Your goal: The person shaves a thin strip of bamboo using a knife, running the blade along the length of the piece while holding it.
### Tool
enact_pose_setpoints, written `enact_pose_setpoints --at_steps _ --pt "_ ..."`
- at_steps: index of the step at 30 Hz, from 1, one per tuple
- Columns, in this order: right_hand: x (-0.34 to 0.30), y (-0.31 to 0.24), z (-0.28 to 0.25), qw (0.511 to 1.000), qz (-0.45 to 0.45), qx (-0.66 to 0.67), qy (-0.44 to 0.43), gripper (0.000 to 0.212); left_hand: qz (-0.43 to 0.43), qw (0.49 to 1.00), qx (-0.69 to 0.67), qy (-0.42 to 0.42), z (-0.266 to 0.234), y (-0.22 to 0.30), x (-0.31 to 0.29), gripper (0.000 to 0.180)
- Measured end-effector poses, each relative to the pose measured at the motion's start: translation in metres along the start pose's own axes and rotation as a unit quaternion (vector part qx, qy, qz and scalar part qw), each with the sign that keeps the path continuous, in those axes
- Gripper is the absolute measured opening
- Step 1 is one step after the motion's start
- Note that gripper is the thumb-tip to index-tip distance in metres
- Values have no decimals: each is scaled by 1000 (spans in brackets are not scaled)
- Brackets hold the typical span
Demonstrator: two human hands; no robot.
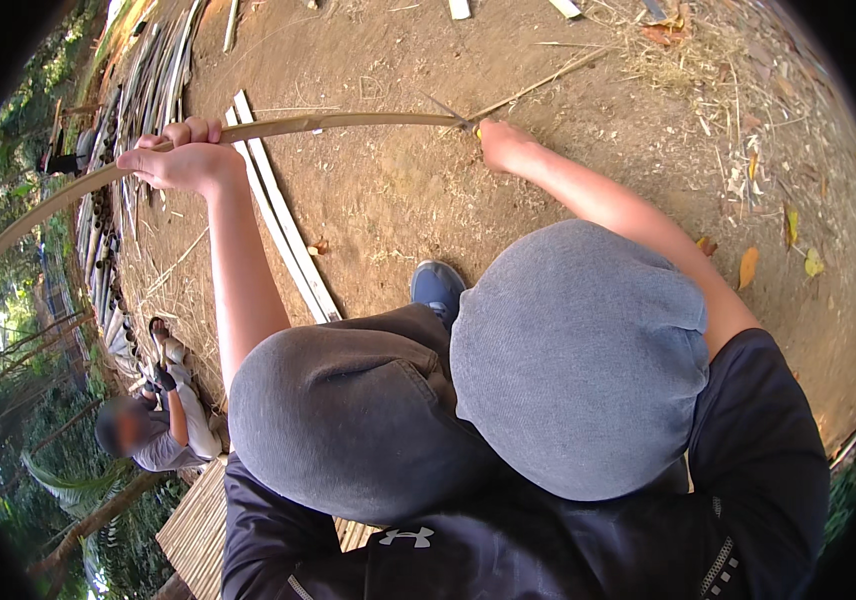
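dirt ground (378, 220) | two pale strips (286, 205) | dry straw (683, 75) | fallen leaves (748, 267)

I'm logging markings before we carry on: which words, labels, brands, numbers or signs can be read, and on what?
No words or numbers can be read.
Shirt: a pale emblem, no letters.
Strip: no writing shows.
Shoe: any marking is too small to read.

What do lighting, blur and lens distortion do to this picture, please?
In the head view, soft daylight on the dirt ground, white glare through the foliage at left; in the head view, black corners and fisheye bending, so the long strip's true curve is uncertain; in the head view, a blurred patch over the co-worker's head.
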State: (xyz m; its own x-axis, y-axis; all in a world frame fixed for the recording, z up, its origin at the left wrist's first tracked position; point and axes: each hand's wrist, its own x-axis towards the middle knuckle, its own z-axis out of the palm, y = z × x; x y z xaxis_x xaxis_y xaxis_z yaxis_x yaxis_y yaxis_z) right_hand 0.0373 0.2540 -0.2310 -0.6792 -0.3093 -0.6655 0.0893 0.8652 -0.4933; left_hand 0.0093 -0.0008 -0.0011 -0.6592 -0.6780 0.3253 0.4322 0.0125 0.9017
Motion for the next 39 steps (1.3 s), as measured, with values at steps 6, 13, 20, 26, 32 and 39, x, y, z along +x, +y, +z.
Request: enact_pose_setpoints --at_steps 6,13,20,26,32,39 --pt "-3 -3 8 999 -4 34 32 39 12 1000 13 -7 2 4 -5 54" --pt "11 9 7 998 43 50 10 27 12 1000 2 -8 7 3 -5 54" --pt "2 10 11 998 61 14 -2 31 15 1000 5 -16 1 1 0 52" --pt "3 -1 0 992 110 -53 -23 36 11 1000 5 -16 6 2 -5 52" --pt "14 5 -6 984 76 -151 -59 41 2 1000 -1 -7 7 4 -5 54" --pt "7 4 5 995 80 -47 -39 40 -1 1000 -24 -3 -4 4 -5 55"
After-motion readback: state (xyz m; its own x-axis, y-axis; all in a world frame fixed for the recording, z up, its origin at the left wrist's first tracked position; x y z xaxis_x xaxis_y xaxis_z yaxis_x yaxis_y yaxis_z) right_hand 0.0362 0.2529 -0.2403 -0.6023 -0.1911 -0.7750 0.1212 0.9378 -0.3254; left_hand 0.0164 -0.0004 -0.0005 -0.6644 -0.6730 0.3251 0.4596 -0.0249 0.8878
